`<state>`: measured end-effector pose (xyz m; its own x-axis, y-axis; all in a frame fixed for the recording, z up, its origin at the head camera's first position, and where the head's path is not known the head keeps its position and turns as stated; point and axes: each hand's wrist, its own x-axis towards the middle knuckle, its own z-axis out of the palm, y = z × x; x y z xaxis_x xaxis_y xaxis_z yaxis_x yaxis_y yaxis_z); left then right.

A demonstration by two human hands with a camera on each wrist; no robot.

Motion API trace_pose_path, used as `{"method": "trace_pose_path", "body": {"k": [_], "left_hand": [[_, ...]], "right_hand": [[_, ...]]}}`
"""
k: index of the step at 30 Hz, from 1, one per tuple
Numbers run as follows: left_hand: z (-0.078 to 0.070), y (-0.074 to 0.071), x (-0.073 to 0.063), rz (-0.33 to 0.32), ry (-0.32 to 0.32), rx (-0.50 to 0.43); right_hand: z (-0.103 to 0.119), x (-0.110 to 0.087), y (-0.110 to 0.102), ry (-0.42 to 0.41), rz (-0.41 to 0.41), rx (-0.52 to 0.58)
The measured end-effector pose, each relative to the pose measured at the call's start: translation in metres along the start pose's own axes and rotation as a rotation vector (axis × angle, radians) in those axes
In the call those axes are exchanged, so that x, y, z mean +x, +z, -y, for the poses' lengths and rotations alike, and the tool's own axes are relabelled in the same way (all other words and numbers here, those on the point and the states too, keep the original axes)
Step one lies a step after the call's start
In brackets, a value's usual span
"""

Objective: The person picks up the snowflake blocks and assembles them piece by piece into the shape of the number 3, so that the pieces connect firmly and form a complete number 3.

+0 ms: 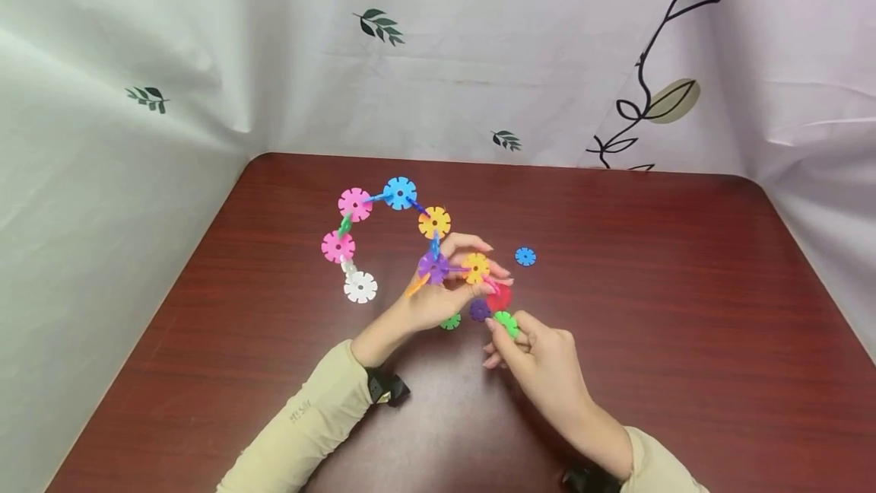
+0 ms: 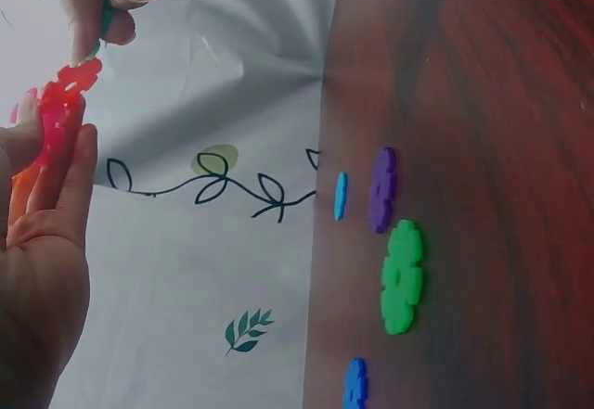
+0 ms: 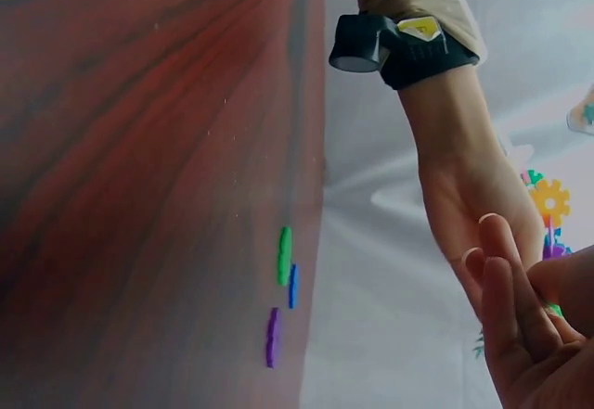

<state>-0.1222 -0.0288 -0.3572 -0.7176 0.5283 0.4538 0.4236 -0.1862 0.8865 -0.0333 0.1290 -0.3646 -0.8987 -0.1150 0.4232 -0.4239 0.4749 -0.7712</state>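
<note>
My left hand [image 1: 434, 306] holds a curved chain of slotted plastic snowflake discs, with its fingers and thumb about the end near a yellow disc [image 1: 475, 268] and a red disc [image 1: 499, 297]. From there the chain runs through a purple disc [image 1: 433, 268], blue and pink ones, to a white disc [image 1: 360, 287] at its far end. A green disc [image 1: 506, 323] is pinched between thumb and fingers of my right hand [image 1: 550, 364]. In the left wrist view that green disc meets the edge of the red disc [image 2: 82, 75], partly hidden by the right fingers.
Loose discs lie flat on the dark red table [image 1: 684, 287]: a blue disc [image 1: 525, 256] beyond the hands, a purple disc [image 1: 480, 310] and a green disc [image 1: 450, 321] beneath them. Another blue disc [image 2: 355, 386] shows in the left wrist view. A white patterned curtain [image 1: 445, 59] surrounds the table.
</note>
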Motion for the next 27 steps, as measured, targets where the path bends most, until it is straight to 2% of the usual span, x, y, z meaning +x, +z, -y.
{"method": "trace_pose_path", "body": {"k": [3, 5, 10, 16, 20, 23, 26, 27], "left_hand": [[0.0, 0.001, -0.001, -0.021, -0.042, 0.034], [-0.001, 0.001, -0.001, -0.034, -0.048, 0.037], [0.001, 0.003, 0.0, -0.05, -0.032, 0.017], [0.002, 0.007, 0.0, -0.069, -0.048, 0.024], [-0.003, 0.008, 0.003, 0.023, -0.077, -0.038], [-0.009, 0.005, 0.007, 0.147, -0.067, -0.082], [-0.013, 0.001, 0.009, 0.285, -0.082, -0.185], [-0.013, -0.001, 0.01, 0.327, -0.106, -0.235]], "right_hand": [[0.001, 0.001, 0.001, -0.03, -0.015, -0.02], [0.001, 0.002, 0.002, -0.033, -0.019, -0.034], [0.001, 0.006, 0.002, -0.019, -0.036, -0.043], [0.002, 0.01, 0.0, 0.037, -0.082, -0.055], [0.0, 0.012, 0.0, 0.032, -0.078, -0.094], [-0.003, 0.014, -0.001, 0.031, -0.098, -0.115], [-0.006, 0.015, -0.002, 0.035, -0.113, -0.088], [-0.006, 0.015, -0.001, 0.022, -0.111, -0.084]]}}
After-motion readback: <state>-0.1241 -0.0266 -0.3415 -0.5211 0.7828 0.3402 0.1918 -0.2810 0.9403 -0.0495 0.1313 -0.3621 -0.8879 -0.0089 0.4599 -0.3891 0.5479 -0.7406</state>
